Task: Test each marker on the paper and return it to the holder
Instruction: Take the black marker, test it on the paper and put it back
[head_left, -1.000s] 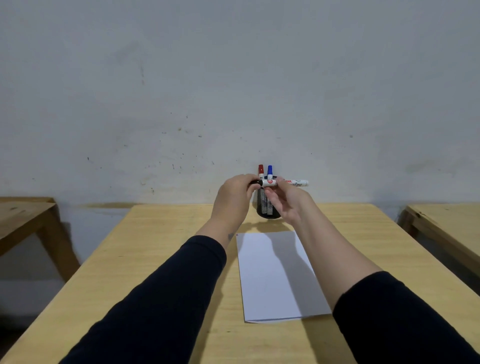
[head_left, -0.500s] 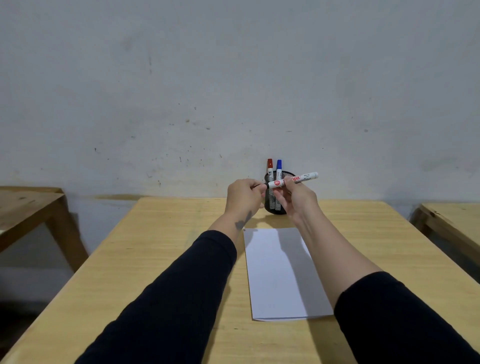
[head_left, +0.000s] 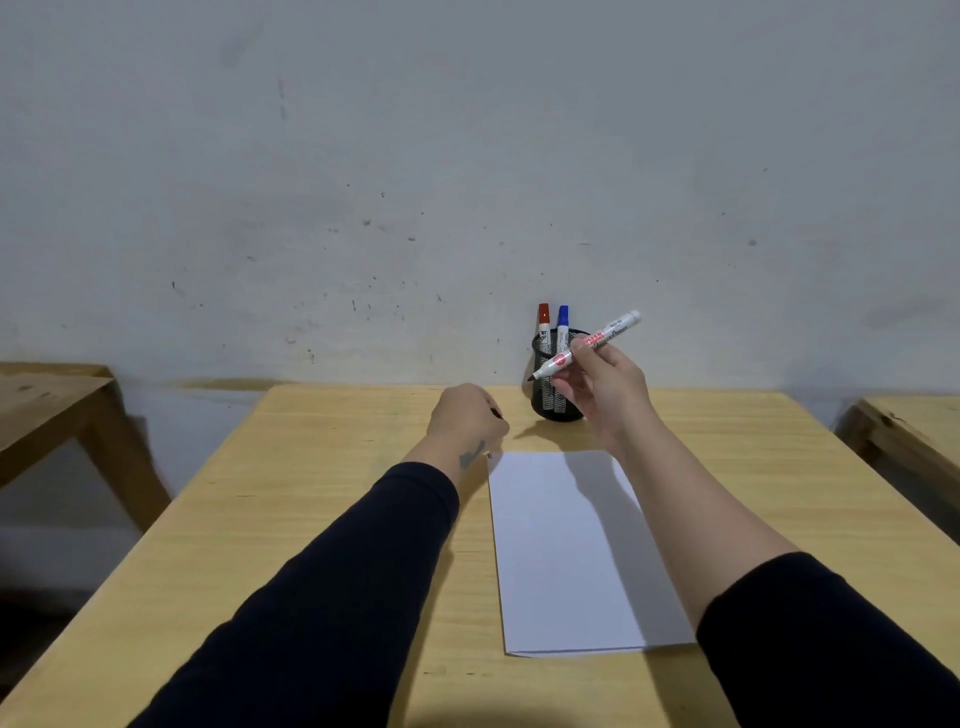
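My right hand (head_left: 605, 387) holds an uncapped white marker (head_left: 597, 340) tilted, dark tip pointing down-left, in front of the black mesh holder (head_left: 545, 395). A red-capped marker (head_left: 543, 318) and a blue-capped marker (head_left: 562, 321) stand upright in the holder. My left hand (head_left: 465, 418) is closed low over the table, left of the holder, with a small dark cap just showing between its fingers. A white sheet of paper (head_left: 561, 551) lies on the wooden table (head_left: 322, 467) below both hands; its surface looks unmarked.
The holder stands at the table's far edge against a grey wall. Another wooden table (head_left: 47, 410) is at the left and a third (head_left: 914, 431) at the right, with gaps between them and my table.
My hands have pulled apart: the cap has come off the marker. The left hand dropped down and left with it; the right hand lifted the marker and tilted it.
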